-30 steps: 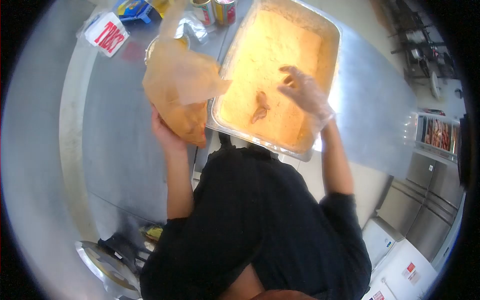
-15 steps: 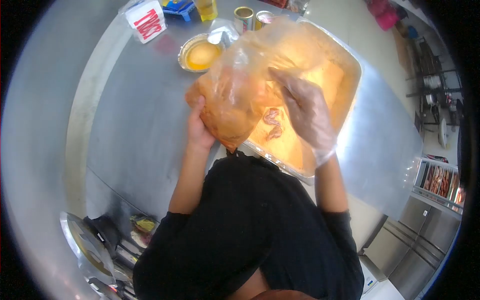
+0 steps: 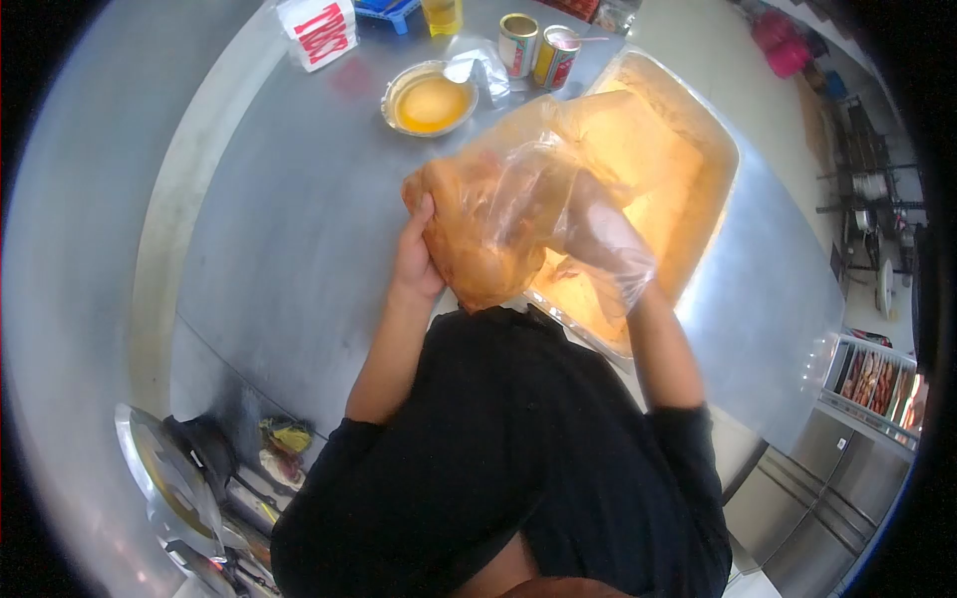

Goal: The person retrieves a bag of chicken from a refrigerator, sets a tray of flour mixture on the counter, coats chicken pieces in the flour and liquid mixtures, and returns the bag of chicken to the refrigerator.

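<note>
Left hand [image 3: 419,261] fingers clasp the bag [image 3: 523,140]; right hand [image 3: 601,227] fingers inside it cannot be discerned; slackened left support could spill the contents [image 3: 480,261].

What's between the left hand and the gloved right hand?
In the head view, a translucent plastic bag lies between the left hand and right hand.

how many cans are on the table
2: the left can and the right can stand side by side near the far end of the tray. More could be hidden behind the bag.
</note>
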### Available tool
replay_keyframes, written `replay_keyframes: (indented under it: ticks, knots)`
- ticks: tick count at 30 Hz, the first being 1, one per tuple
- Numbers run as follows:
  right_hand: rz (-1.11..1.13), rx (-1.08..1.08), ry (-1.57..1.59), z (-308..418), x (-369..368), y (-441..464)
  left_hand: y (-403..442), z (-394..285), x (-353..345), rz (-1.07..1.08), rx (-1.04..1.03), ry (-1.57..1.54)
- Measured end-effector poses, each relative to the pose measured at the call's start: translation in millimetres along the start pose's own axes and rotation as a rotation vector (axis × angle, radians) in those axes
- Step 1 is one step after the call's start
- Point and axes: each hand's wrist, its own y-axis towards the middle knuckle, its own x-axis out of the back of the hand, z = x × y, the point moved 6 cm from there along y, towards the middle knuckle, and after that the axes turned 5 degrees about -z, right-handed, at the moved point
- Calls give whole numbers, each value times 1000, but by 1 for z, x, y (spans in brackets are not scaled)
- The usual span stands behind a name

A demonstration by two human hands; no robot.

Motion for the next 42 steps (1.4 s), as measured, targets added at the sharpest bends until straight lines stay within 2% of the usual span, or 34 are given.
replay_keyframes:
  ticks: [3,5,7,11,13,15,16,19,21,23,26,29,33,34,37,40,42]
  knots:
    - [-2,-211,288,-10,2,7,-1,-7,-3,-27,-29,14]
    - [49,-302,416,20,12,12,-2,-8,-1,-25,-27,-1]
    - [-10,-384,372,38,21,10,-2,-10,2,-14,-7,-42]
    - [-47,-377,522,20,3,9,-3,-13,7,-34,-25,-43]
    - [8,-443,764,5,-17,5,-2,-12,14,-41,1,-32]
    - [57,-472,773,-1,-26,0,-1,-12,21,-58,-22,102]
    - [80,-467,660,-1,-27,-3,-1,-13,23,-66,-33,169]
    - [24,-238,297,-6,-27,-7,-1,-15,23,-48,-26,187]
    - [40,-246,227,-7,-21,-10,1,-14,25,-57,32,64]
    - [148,-488,338,38,5,2,3,-17,25,-56,43,-1]
    - [-45,-339,760,30,28,-14,6,-26,23,-68,-23,11]
    - [-9,-491,841,25,45,-26,12,-35,35,-128,-109,57]
    - [-116,-550,634,8,73,-53,12,-52,53,-217,-194,88]
    - [-210,-592,615,0,73,-62,9,-57,51,-244,-214,103]
    - [-210,-644,398,-15,73,-75,6,-64,49,-283,-276,111]
    - [-159,-689,487,-46,59,-91,3,-63,45,-299,-258,69]
    - [-230,-674,368,-55,53,-92,0,-62,36,-302,-272,93]
